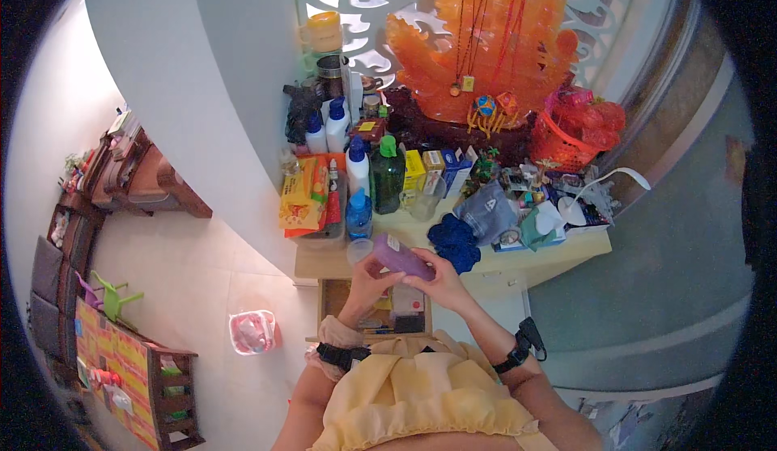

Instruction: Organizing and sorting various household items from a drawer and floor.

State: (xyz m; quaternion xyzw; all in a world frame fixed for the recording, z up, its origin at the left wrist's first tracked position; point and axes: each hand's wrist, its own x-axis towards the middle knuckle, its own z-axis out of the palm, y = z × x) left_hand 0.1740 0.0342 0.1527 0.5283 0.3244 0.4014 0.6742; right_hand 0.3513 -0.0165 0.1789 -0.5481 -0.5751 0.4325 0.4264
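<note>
A purple bottle-like container [405, 259] with a small pale label lies tilted between my two hands, above the front edge of the wooden cabinet top [516, 263]. My left hand [370, 281] grips its left end from below. My right hand [446, 281] holds the other end, its thumb along the near side. Below my forearms, a wooden drawer [328, 311] is pulled out, with small boxes and packets inside, partly hidden by my left arm. Beside my left fingers stands a clear cup [360, 249]. Dark blue bunched fabric [455, 241] lies to the right.
Behind stand a blue bottle [359, 217], a dark green pump bottle [388, 178], a glass mug [427, 199] and a bin of packets [303, 202]. A white lamp [573, 208] and a red basket [564, 141] are at right. A lined waste bin [254, 332] sits on the floor.
</note>
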